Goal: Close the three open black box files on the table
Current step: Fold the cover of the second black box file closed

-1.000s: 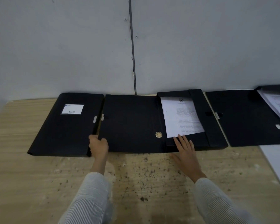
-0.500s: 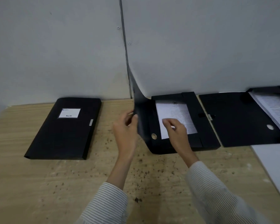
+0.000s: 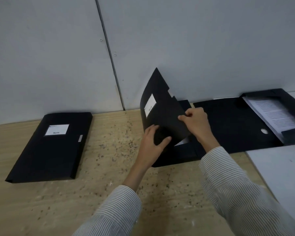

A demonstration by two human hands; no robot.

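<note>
Three black box files lie on the wooden table. The left box file (image 3: pixel 51 147) is flat and closed, white label up. The middle box file (image 3: pixel 162 114) has its cover folded over most of the way, tilted above its tray, with a sliver of white paper (image 3: pixel 182 142) showing beneath. My left hand (image 3: pixel 153 143) grips the cover's near edge, thumb on top. My right hand (image 3: pixel 197 123) pinches the cover's right edge. The right box file (image 3: pixel 232 123) lies open, its cover flat and printed sheets (image 3: pixel 278 114) in its tray.
The table (image 3: pixel 109 167) is speckled with dark crumbs and backs onto a grey panelled wall (image 3: pixel 58 57). A white board (image 3: pixel 283 171) lies at the right edge, beside the open right box file.
The middle file's cover, flat on the table a second ago, has swung up and over to the right onto its tray. My right hand left the paper and took the cover's edge.
</note>
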